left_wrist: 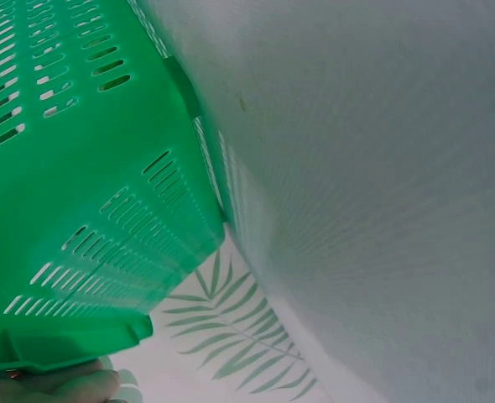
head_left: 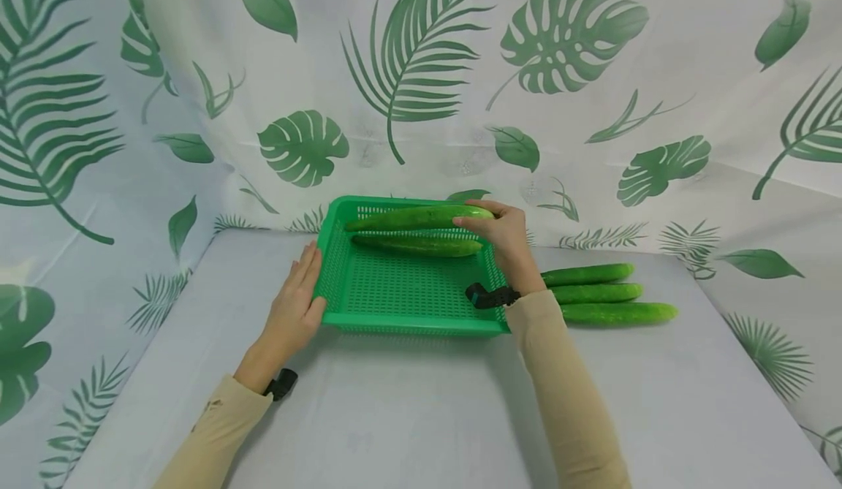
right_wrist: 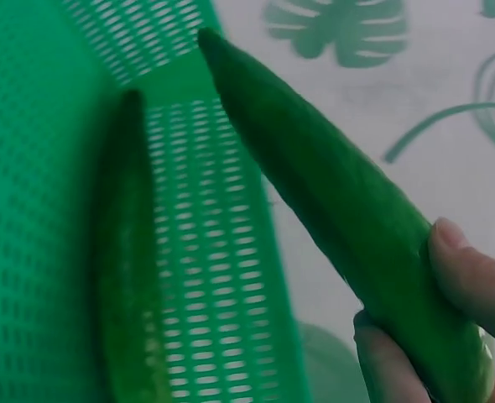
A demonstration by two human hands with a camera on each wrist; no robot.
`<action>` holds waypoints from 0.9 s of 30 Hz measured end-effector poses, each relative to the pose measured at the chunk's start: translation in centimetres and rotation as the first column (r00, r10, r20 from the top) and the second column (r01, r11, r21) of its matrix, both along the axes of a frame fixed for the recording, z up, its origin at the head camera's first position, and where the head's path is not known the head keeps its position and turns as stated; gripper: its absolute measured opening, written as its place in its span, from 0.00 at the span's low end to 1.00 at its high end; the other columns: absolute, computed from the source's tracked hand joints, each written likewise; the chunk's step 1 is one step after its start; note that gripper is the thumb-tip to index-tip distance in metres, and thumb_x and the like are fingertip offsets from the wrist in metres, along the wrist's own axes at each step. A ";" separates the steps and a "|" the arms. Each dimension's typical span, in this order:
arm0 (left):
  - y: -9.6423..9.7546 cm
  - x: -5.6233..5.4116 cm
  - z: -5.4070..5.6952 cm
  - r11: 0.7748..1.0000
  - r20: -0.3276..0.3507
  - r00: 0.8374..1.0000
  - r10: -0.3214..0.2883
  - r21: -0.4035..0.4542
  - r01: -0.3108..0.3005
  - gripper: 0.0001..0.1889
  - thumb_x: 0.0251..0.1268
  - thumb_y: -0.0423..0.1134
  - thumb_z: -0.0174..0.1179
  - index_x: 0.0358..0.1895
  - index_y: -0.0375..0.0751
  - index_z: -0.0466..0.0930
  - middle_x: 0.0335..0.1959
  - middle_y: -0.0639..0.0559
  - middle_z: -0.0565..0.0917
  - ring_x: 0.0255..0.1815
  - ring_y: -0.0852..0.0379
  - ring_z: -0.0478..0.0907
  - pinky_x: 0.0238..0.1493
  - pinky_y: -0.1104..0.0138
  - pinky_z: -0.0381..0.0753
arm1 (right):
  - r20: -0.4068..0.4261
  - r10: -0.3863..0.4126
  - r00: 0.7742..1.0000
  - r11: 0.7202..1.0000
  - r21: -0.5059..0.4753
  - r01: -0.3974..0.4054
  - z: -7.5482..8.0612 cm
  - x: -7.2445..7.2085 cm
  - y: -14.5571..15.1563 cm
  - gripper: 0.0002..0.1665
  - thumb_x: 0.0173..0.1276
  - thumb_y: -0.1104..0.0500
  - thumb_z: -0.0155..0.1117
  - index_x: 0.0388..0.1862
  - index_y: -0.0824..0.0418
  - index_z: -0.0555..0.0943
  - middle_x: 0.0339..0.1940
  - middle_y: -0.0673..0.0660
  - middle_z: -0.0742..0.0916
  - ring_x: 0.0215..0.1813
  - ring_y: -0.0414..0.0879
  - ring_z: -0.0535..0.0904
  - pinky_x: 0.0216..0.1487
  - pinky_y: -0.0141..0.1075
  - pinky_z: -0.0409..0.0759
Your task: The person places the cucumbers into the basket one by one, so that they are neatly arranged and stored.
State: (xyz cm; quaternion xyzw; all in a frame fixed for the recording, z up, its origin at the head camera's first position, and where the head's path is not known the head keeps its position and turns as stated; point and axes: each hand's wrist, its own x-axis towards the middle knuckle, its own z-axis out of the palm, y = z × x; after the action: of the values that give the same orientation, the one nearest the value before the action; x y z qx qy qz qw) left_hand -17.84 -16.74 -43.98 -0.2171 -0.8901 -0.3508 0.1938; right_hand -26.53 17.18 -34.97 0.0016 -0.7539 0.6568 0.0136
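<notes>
The right fingers [right_wrist: 478,279] grip a long, tapering green cucumber [right_wrist: 340,210].

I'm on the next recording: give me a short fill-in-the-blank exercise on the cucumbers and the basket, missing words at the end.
1. The person's ____ hand has a cucumber in its grip.
2. The basket is coloured ____.
3. On the table, right of the basket, ____ cucumbers are visible.
4. Leaving out the held one, the basket contains ____ cucumber.

Missing words: right; green; three; one.
</notes>
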 end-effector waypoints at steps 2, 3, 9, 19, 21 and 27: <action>0.0 0.0 -0.1 1.000 0.000 1.000 -0.001 -0.004 0.001 0.38 0.56 0.27 0.43 0.74 0.20 0.50 0.79 0.34 0.49 0.78 0.37 0.47 0.76 0.47 0.46 | 0.023 0.025 0.999 0.999 0.040 -0.026 -0.6 -0.2 -0.1 0.33 0.61 0.59 0.74 0.65 0.64 0.78 0.76 0.61 0.65 0.78 0.53 0.56 0.68 0.51 0.69; 0.1 0.0 -0.1 1.000 0.002 1.000 0.000 -0.005 0.000 0.38 0.56 0.27 0.43 0.74 0.20 0.50 0.79 0.34 0.48 0.79 0.37 0.47 0.76 0.47 0.46 | 0.032 0.032 0.999 0.997 0.066 -0.034 -0.8 -0.3 -0.2 0.32 0.61 0.59 0.74 0.65 0.64 0.79 0.77 0.61 0.64 0.78 0.54 0.56 0.67 0.51 0.69; 0.1 0.0 -0.2 1.000 0.000 1.000 -0.003 -0.002 0.003 0.38 0.56 0.26 0.43 0.75 0.21 0.50 0.79 0.35 0.48 0.79 0.38 0.47 0.76 0.47 0.45 | 0.073 0.020 0.997 0.984 0.173 -0.033 -1.8 -0.9 -0.5 0.31 0.60 0.59 0.75 0.62 0.63 0.81 0.75 0.62 0.67 0.75 0.57 0.62 0.65 0.54 0.72; 0.2 -0.1 0.0 1.000 0.006 1.000 0.000 0.002 0.000 0.38 0.56 0.25 0.43 0.75 0.21 0.50 0.79 0.35 0.48 0.79 0.37 0.47 0.76 0.47 0.46 | 0.118 -0.013 0.993 0.962 0.272 -0.019 -2.8 -1.5 -0.4 0.29 0.60 0.58 0.75 0.61 0.64 0.81 0.70 0.62 0.73 0.73 0.59 0.64 0.66 0.54 0.70; 0.2 -0.1 0.0 1.000 0.007 1.000 0.000 0.003 0.000 0.38 0.56 0.25 0.43 0.75 0.21 0.50 0.79 0.35 0.48 0.79 0.37 0.47 0.76 0.47 0.46 | 0.129 -0.011 0.992 0.959 0.283 -0.026 -2.7 -1.4 -0.4 0.30 0.60 0.59 0.75 0.61 0.65 0.81 0.69 0.62 0.75 0.72 0.59 0.65 0.67 0.55 0.70; 0.1 -0.1 0.0 1.000 0.003 1.000 0.001 0.009 -0.001 0.38 0.55 0.25 0.44 0.74 0.21 0.51 0.79 0.35 0.49 0.78 0.35 0.48 0.77 0.49 0.45 | 0.183 -0.021 0.983 0.937 0.345 -0.045 -2.5 -1.2 -0.5 0.28 0.60 0.62 0.74 0.61 0.65 0.81 0.68 0.63 0.75 0.71 0.60 0.67 0.68 0.55 0.69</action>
State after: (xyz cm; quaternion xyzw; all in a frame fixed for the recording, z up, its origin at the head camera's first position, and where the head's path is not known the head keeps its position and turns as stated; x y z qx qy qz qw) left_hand -17.89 -16.62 -44.02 -0.2153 -0.8889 -0.3550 0.1938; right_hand -27.71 16.64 -37.43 -0.0520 -0.8561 0.5106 -0.0607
